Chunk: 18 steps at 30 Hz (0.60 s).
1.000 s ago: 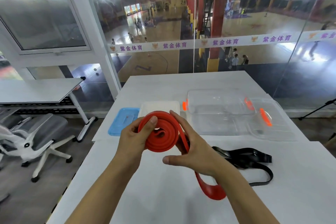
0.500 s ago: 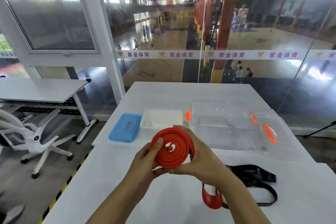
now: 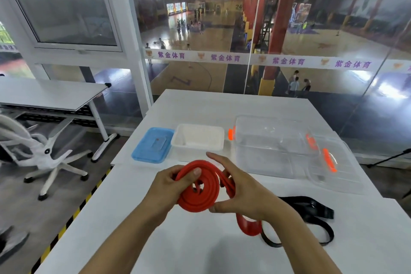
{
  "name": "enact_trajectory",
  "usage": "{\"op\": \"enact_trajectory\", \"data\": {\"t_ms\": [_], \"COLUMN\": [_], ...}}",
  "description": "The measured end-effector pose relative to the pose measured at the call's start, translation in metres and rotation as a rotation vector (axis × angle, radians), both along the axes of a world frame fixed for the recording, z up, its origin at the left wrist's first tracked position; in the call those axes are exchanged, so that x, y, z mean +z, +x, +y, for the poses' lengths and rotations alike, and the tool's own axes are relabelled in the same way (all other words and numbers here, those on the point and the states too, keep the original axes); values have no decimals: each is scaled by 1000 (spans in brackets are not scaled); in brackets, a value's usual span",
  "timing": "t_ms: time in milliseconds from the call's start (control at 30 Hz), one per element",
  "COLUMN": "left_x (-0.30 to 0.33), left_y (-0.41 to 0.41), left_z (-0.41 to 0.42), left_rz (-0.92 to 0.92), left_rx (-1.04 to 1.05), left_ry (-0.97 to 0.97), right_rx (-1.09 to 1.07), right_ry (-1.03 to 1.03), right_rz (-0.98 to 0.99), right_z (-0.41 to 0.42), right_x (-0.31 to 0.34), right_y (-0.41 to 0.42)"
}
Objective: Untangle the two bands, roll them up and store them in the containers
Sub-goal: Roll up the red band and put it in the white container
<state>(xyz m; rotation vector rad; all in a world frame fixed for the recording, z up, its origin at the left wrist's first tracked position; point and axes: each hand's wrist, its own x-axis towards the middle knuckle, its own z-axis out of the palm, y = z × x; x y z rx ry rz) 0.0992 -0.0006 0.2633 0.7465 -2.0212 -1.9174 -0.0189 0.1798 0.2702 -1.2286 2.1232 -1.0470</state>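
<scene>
1. Head view shows a big white table (image 3: pixel 200 240) that fills the near part of the picture. Its left edge runs beside the floor with a yellow and black stripe.
2. At the back of the table sits a big clear box (image 3: pixel 269 147), with its clear lid (image 3: pixel 333 167) lying just to the right.
3. A small white tub (image 3: pixel 198 139) sits left of the clear box, and a blue lid (image 3: pixel 153 145) lies just left of the tub.
4. A black band (image 3: pixel 311 213) lies loose on the table, on the right, close to the right arm.
5. The red band (image 3: pixel 200 189) is held up over the table, in front of the tub. Most of it is rolled in a flat coil. Its loose end hangs down under the right hand.
6. The left hand (image 3: pixel 169 187) pinches the coil with its thumb on top.
7. The right hand (image 3: pixel 240 189) cups the coil's right side, thumb under it, top finger straight.
8. White table shows bare in front of the hands.
</scene>
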Motion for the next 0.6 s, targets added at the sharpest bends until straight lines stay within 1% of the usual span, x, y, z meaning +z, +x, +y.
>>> {"op": "enact_trajectory", "data": {"t_ms": [67, 233, 333, 400, 500, 600], "left_x": [-14, -42, -67, -83, -112, -145], "left_y": [-2, -8, -11, -14, -16, -12], "left_z": [0, 4, 3, 3, 5, 7], "left_rz": [-6, -39, -50, -58, -106, -168], "left_rx": [123, 313, 444, 472, 460, 418], "left_ry": [100, 162, 258, 294, 293, 340], "right_rx": [-33, -106, -181, -228, -368, -477], "right_ry": [-17, -94, -117, -141, -159, -106], "right_rz": [-50, -187, -287, -352, -477, -499], "right_z": [-3, -20, -34, -44, -60, -72], "right_x": [-10, -54, -84, -102, -125, -150], "right_y": [4, 23, 37, 43, 44, 45]}}
